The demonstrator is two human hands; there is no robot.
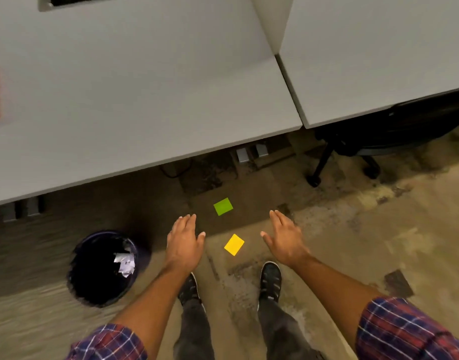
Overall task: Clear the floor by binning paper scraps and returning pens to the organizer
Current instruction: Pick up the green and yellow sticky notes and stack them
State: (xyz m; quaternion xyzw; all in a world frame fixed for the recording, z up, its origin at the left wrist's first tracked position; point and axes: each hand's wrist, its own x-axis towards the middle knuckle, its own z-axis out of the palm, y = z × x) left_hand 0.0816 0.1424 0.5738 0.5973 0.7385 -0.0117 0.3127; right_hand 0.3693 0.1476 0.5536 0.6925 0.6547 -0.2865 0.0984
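both hands, left hand (184, 242) and right hand (285, 239), spread empty above square yellow note (234, 244) on mottled carpet (353, 229).

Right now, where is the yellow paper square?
In the head view, the yellow paper square lies on the floor between both open hands, just ahead of the shoes, nearer than the green square.

the worn floor (353, 229) holds a green note (223, 206), a yellow note (234, 244) and a dark bin (103, 268).

sleeves (404, 331): rolled plaid, red-blue; trousers (194, 331): dark grey; shoes (270, 280): black
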